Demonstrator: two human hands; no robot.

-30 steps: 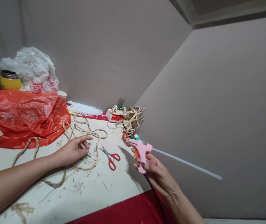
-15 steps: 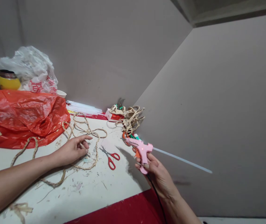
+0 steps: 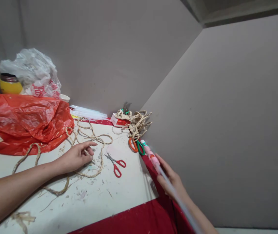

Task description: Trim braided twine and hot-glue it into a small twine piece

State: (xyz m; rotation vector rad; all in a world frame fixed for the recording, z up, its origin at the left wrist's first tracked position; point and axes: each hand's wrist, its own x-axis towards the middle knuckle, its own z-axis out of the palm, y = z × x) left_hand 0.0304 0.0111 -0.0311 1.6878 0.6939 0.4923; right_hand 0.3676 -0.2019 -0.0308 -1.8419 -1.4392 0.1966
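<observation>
My right hand point(image 3: 171, 182) is closed round a pink hot glue gun point(image 3: 153, 158) at the table's right edge, beside the wall. The gun is turned so its long clear glue stick point(image 3: 178, 197) runs back over my hand toward the camera. My left hand point(image 3: 76, 157) rests on the white table top point(image 3: 119, 195) over a loop of jute rope point(image 3: 97, 139). Its fingers are curled and pinch a small pale piece that I cannot make out. Red-handled scissors point(image 3: 116, 165) lie between my two hands.
A red plastic bag point(image 3: 24, 122) covers the table's left, with a white bag point(image 3: 34, 73) and a yellow jar point(image 3: 10, 84) behind. Clear glue sticks point(image 3: 87, 112), a tangle of rope point(image 3: 136, 123) and orange and green scissors point(image 3: 136, 145) sit in the corner. Walls close the back and right.
My right hand has swung the glue gun round and lowered it to the table's right edge; the glue stick, which pointed right along the wall, now points toward the camera. My left hand stays put.
</observation>
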